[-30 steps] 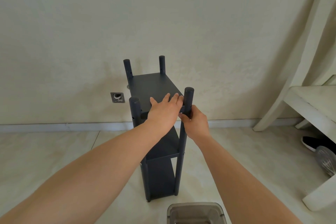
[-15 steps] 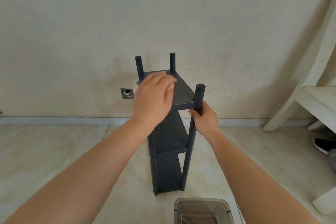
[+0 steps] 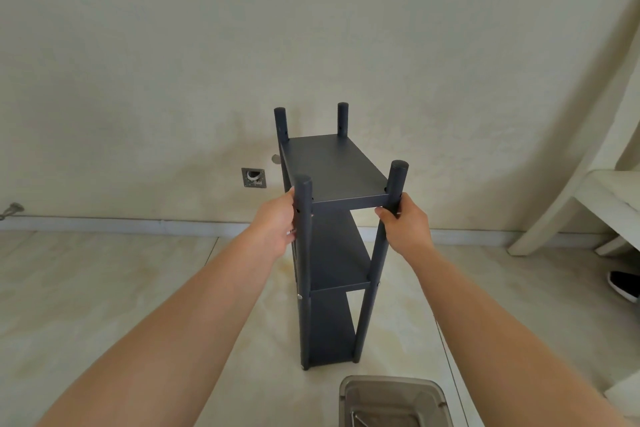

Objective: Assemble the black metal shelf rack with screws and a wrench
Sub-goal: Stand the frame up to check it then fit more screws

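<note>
Both bare forearms reach forward and upward from the bottom corners, drawing closer together toward the hands. The left hand [image 3: 277,224] sits with its palm turned inward against the near left post [image 3: 304,218] of the rack, fingers wrapped round it and mostly hidden behind it. The right hand [image 3: 405,225] grips the near right post [image 3: 393,198] just below the top shelf, thumb on the inner side and fingers curled round the outer side. The 2 hands are at about the same height, both wrists nearly straight.
</note>
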